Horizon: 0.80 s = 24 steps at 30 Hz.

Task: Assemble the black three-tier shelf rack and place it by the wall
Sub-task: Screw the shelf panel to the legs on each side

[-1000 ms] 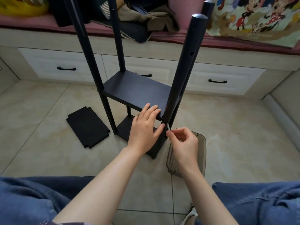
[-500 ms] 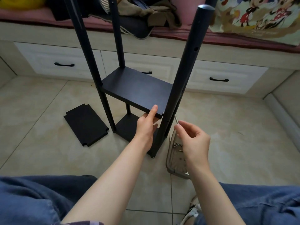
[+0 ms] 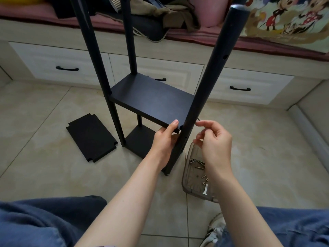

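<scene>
The black rack stands on the tiled floor with its middle shelf and bottom shelf between black posts. My left hand grips the near corner of the middle shelf, thumb on its top edge, beside the near right post. My right hand is just right of that post and pinches a small silver tool at shelf height. A third black shelf board lies flat on the floor to the left.
A clear plastic tray with several screws and a silver key lies on the floor under my right hand. White drawers under a cushioned bench run behind the rack. My knees in blue jeans fill the bottom corners.
My left hand slid from lying on top of the shelf to gripping its near corner from below. My right hand rose with the tool along the post's right side.
</scene>
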Each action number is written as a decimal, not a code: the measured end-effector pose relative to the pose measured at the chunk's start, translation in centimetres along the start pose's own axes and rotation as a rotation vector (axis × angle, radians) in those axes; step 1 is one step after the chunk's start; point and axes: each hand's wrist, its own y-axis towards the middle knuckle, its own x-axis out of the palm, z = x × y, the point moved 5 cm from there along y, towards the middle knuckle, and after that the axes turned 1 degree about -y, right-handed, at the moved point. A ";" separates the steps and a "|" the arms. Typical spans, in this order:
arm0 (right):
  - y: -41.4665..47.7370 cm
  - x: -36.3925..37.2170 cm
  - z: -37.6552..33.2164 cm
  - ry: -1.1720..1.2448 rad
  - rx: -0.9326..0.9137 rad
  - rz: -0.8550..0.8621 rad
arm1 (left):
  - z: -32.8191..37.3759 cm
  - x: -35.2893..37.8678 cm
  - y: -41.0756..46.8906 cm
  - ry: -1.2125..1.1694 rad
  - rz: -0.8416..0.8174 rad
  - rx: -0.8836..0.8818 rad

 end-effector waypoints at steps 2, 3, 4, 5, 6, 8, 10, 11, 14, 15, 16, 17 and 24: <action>0.0 0.0 -0.2 -0.096 -0.033 0.012 | 0.1 0.0 0.0 -0.004 -0.002 0.001; 0.0 0.0 -0.3 -0.134 -0.053 0.000 | 0.1 0.0 0.0 -0.005 -0.003 0.002; -0.1 0.1 -0.3 -0.162 -0.074 -0.021 | 0.1 0.0 0.0 -0.006 -0.003 0.000; -0.1 0.4 -0.4 -0.182 -0.092 -0.045 | 0.1 0.0 -0.1 -0.005 -0.001 -0.002; -0.2 0.6 -0.6 -0.195 -0.107 -0.069 | 0.0 -0.1 -0.1 -0.008 0.003 -0.004; -0.4 1.0 -0.9 -0.232 -0.143 -0.095 | 0.0 -0.2 -0.2 -0.022 0.008 -0.006; -0.3 0.9 -1.2 -0.307 -0.190 -0.088 | 0.0 -0.3 -0.3 -0.031 0.000 -0.016; -0.3 0.8 -1.4 -0.332 -0.210 -0.088 | -0.1 -0.3 -0.3 -0.028 -0.005 -0.025; -0.4 1.0 -1.8 -0.330 -0.237 -0.119 | -0.1 -0.5 -0.4 -0.018 -0.007 -0.025; -0.4 1.2 -1.9 -0.339 -0.244 -0.125 | -0.1 -0.5 -0.4 -0.021 -0.008 -0.020; -0.3 1.3 -2.1 -0.357 -0.254 -0.129 | -0.1 -0.5 -0.5 -0.023 -0.012 -0.015; -0.2 1.3 -2.3 -0.374 -0.264 -0.133 | -0.1 -0.6 -0.6 -0.022 -0.019 -0.011; -0.2 0.7 -1.9 -0.400 -0.265 -0.151 | -0.7 0.0 -1.9 -0.027 -0.028 0.017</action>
